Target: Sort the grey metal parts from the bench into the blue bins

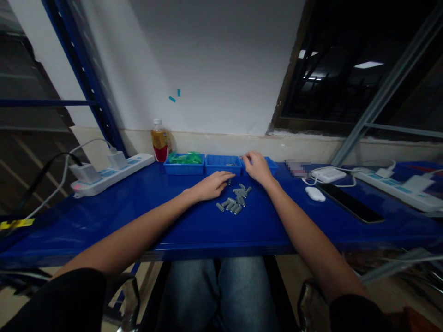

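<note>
My left hand (215, 185) rests low over the blue table with its fingers curved. A small grey cylinder (229, 182) shows between its thumb and fingertips. Beside it lies a loose pile of several grey cylinders (231, 203). My right hand (256, 167) is raised at the bins, its thumb and fingertips pinched together over the edge between the middle blue bin (221, 171) and the right blue bin (272, 165). What that pinch holds is too small to make out. A few small pieces lie in the middle bin; my right hand hides part of the right one.
Green plastic pieces (187, 158) fill the left blue bin (183, 169). A drink bottle (160, 140) stands behind it. Power strips (112, 174) with cables sit at both sides. A phone (349, 202) and a white earbud case (314, 193) lie on the right.
</note>
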Motion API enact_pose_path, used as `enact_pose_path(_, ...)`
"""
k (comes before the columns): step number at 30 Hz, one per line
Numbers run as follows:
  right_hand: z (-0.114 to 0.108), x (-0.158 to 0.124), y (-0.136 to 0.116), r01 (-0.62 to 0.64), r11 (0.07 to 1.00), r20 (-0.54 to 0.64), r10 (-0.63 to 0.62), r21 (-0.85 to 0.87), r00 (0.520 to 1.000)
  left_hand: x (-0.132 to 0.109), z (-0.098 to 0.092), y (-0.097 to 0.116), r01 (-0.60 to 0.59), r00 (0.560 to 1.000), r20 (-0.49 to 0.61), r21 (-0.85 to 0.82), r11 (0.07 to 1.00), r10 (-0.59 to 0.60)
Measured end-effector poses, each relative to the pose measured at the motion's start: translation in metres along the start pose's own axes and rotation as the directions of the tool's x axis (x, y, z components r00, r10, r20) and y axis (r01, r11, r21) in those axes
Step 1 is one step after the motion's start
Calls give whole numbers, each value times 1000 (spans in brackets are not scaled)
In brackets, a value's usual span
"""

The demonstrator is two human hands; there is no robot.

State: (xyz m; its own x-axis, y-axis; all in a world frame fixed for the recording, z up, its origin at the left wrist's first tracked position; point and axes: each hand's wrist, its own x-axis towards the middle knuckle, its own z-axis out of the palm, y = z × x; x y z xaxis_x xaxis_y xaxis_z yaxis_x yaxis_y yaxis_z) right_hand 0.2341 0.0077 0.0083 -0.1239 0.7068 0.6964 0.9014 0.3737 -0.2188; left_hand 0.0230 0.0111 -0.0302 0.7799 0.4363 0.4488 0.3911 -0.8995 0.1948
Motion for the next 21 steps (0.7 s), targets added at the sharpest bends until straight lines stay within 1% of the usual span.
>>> enact_pose_path(2, 0, -1, 19, -128, 987, -20, 127, -92, 992, 5, 6, -3, -60, 994, 98, 38, 997, 56)
enact_pose_path(4, -1, -4, 32, -249, 953, -35, 247, -171, 968, 6, 8, -5, -70, 987, 150, 48, 996, 62)
enact_pose_path(6, -5, -6, 36, -324, 918, -35, 325, -230, 945, 4, 8, -5, -55, 990, 135, 55, 997, 47)
enact_pose_path(7, -8, -5, 35, -334, 909, -17, 341, -248, 940, 1, 6, -5, -39, 993, 114, 58, 998, 33)
enact_pose_path(8, -12, -4, 32, -328, 911, 22, 344, -252, 939, -2, 5, -5, -17, 996, 93, 58, 998, 11)
enact_pose_path(9, -16, -3, 28, -309, 920, 86, 338, -242, 937, -5, 2, -4, 14, 997, 77, 56, 998, -18)
enact_pose_path(10, -20, -1, 23, -288, 932, 173, 327, -221, 929, -7, 0, -4, 56, 996, 61, 54, 997, -59)
enact_pose_path(11, -24, -1, 18, -269, 943, 281, 316, -194, 906, -10, -2, -4, 106, 993, 47, 52, 993, -109)
enact_pose_path(12, -27, 0, 13, -261, 951, 403, 307, -165, 862, -12, -4, -4, 165, 986, 30, 51, 985, -166)
enact_pose_path(13, -29, -1, 7, -264, 954, 523, 298, -140, 798, -14, -5, -6, 224, 974, 11, 52, 973, -225)
enact_pose_path(14, -31, -2, 3, -275, 953, 627, 290, -125, 723, -15, -6, -7, 277, 961, -11, 55, 959, -277)
enact_pose_path(15, -30, -5, -2, -285, 951, 705, 283, -120, 650, -16, -7, -10, 319, 948, -31, 58, 946, -317)
enact_pose_path(16, -29, -7, -5, -289, 950, 756, 273, -116, 595, -16, -7, -12, 351, 936, -45, 61, 934, -349)
enact_pose_path(17, -27, -10, -9, -283, 953, 783, 255, -105, 567, -16, -7, -14, 373, 927, -53, 66, 925, -370)
enact_pose_path(18, -24, -12, -12, -269, 959, 793, 227, -83, 565, -16, -7, -16, 384, 923, -54, 68, 921, -381)
enact_pose_path(21, -13, -15, -22, -210, 976, 787, 89, 53, 610, -15, -6, -18, 354, 935, -39, 54, 934, -352)
